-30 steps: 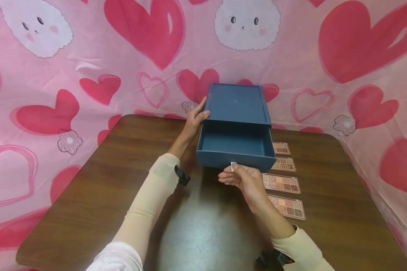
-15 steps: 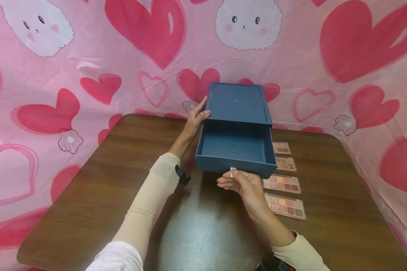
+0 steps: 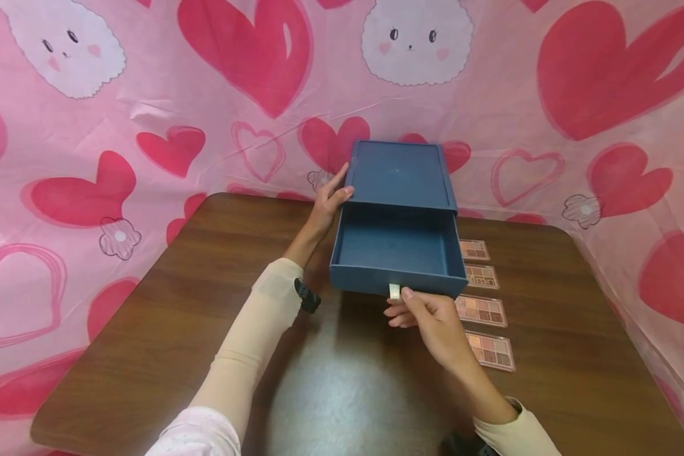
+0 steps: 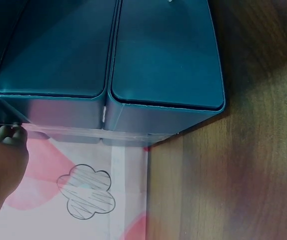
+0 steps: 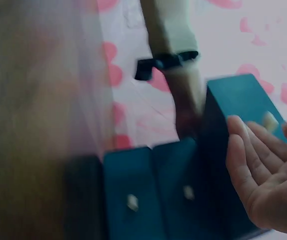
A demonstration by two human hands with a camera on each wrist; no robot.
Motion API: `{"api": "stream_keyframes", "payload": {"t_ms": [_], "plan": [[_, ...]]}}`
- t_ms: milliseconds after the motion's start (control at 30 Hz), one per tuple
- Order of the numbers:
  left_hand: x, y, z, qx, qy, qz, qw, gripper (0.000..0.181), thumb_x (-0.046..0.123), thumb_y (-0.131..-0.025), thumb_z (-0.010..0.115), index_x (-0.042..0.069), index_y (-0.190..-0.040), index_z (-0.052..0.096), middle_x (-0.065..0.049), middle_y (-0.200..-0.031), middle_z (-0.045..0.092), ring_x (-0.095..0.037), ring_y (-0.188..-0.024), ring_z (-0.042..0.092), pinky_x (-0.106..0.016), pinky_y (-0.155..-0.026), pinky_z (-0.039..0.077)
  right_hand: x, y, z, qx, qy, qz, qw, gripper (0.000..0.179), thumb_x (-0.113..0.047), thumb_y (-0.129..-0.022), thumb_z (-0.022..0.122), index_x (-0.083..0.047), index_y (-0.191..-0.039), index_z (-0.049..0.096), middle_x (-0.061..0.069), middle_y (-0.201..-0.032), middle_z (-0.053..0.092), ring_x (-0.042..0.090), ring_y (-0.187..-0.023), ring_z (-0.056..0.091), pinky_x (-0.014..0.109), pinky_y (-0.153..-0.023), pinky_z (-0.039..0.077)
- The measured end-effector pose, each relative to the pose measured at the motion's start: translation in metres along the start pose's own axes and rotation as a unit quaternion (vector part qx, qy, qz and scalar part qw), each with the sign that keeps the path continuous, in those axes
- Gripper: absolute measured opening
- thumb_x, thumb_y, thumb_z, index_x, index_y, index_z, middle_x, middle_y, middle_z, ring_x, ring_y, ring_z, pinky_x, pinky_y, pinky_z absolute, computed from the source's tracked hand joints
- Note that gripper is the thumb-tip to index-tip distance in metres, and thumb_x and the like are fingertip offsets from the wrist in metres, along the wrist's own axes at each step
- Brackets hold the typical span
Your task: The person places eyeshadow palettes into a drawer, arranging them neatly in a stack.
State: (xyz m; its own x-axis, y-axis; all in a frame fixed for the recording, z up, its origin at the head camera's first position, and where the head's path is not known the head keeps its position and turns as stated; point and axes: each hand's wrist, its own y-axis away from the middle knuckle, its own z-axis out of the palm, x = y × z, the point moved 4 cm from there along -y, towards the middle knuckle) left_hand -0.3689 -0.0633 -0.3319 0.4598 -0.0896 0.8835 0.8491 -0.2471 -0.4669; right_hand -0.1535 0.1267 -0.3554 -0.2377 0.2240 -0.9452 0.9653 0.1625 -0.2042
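A dark blue drawer unit (image 3: 399, 174) stands at the back of the table with its top drawer (image 3: 398, 282) pulled out. Nothing is visible inside that drawer. My left hand (image 3: 326, 201) braces the unit's left side, its thumb lying over the top edge and its fingers extended along the side. The left wrist view shows lower drawers (image 4: 166, 55) from close by. At the drawer's front, my right hand (image 3: 430, 316) is beside the pale pull tab (image 3: 395, 291). In the right wrist view, thumb and fingers are spread apart around the tab (image 5: 270, 121), not pinching it.
Several eyeshadow palettes lie in a column to the right of the unit, the nearest palette (image 3: 493, 351) partly behind my right wrist. The brown wooden table (image 3: 165, 329) has rounded corners. A pink heart-patterned cloth (image 3: 251, 152) hangs behind it.
The top drawer slid slightly further toward me while my right hand pinched its tab. Now that hand has let go and shifted a little right. The left hand stays in place.
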Motion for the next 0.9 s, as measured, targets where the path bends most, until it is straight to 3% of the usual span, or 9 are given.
{"api": "stream_keyframes", "payload": {"t_ms": [67,200,333,500,667,800,900], "plan": [[0.001,0.0,0.0,0.001,0.0,0.001,1.0,0.065,0.019,-0.089,0.044,0.005,-0.151,0.032,-0.025,-0.151,0.042,-0.038,-0.122,0.053,-0.048,-0.116,0.037,-0.004,0.004,-0.01,0.005,0.033,-0.024,0.9991,0.035,-0.017,-0.102,0.047,0.007,-0.095,0.072,0.02,-0.084,0.075,0.008,-0.066,0.07,0.025,-0.067,0.059],[0.002,0.001,-0.001,-0.002,0.0,0.004,1.0,0.064,0.018,-0.09,0.043,0.005,-0.152,0.031,-0.023,-0.154,0.039,-0.04,-0.124,0.052,-0.049,-0.116,0.037,-0.014,0.012,-0.035,0.013,0.051,-0.091,0.9945,0.027,-0.005,-0.099,0.049,0.004,-0.087,0.071,0.001,-0.077,0.075,0.008,-0.059,0.066,0.024,-0.061,0.058],[0.002,0.001,-0.002,0.0,-0.008,0.008,0.9999,0.064,0.017,-0.09,0.043,0.005,-0.152,0.031,-0.025,-0.151,0.042,-0.039,-0.122,0.053,-0.049,-0.115,0.037,-0.019,0.012,-0.068,0.033,-0.002,-0.15,0.9882,0.026,0.006,-0.096,0.047,0.003,-0.085,0.07,-0.012,-0.076,0.074,0.007,-0.058,0.064,0.019,-0.059,0.056],[0.002,0.001,-0.004,0.009,-0.018,0.012,0.9997,0.065,0.021,-0.089,0.046,0.006,-0.151,0.034,-0.025,-0.148,0.046,-0.033,-0.118,0.055,-0.045,-0.114,0.04,-0.011,-0.003,-0.108,0.067,-0.04,-0.178,0.981,0.027,0.008,-0.094,0.048,-0.002,-0.084,0.071,-0.01,-0.077,0.075,0.005,-0.063,0.068,0.015,-0.063,0.056],[0.0,0.001,-0.004,0.012,-0.025,0.017,0.9995,0.066,0.022,-0.088,0.046,0.004,-0.15,0.035,-0.025,-0.149,0.045,-0.034,-0.117,0.056,-0.043,-0.112,0.042,0.023,-0.033,-0.146,0.111,0.002,-0.147,0.983,0.021,0.002,-0.095,0.052,0.002,-0.091,0.072,-0.015,-0.079,0.076,-0.002,-0.073,0.07,0.01,-0.071,0.054],[-0.001,0.002,-0.005,0.01,-0.02,0.015,0.9996,0.067,0.022,-0.087,0.045,0.002,-0.15,0.034,-0.025,-0.15,0.043,-0.038,-0.118,0.055,-0.048,-0.112,0.041,0.06,-0.061,-0.172,0.134,0.101,-0.07,0.9833,0.021,-0.012,-0.096,0.057,0.003,-0.103,0.07,-0.03,-0.083,0.071,-0.012,-0.083,0.065,0.003,-0.079,0.047],[-0.002,0.003,-0.004,0.007,-0.011,0.01,0.9999,0.068,0.023,-0.087,0.046,0.002,-0.15,0.033,-0.024,-0.153,0.04,-0.039,-0.119,0.054,-0.051,-0.113,0.039,0.088,-0.08,-0.188,0.135,0.177,-0.014,0.9749,0.031,-0.021,-0.095,0.061,0.004,-0.112,0.068,-0.041,-0.084,0.062,-0.019,-0.088,0.056,0.001,-0.078,0.041]]}}
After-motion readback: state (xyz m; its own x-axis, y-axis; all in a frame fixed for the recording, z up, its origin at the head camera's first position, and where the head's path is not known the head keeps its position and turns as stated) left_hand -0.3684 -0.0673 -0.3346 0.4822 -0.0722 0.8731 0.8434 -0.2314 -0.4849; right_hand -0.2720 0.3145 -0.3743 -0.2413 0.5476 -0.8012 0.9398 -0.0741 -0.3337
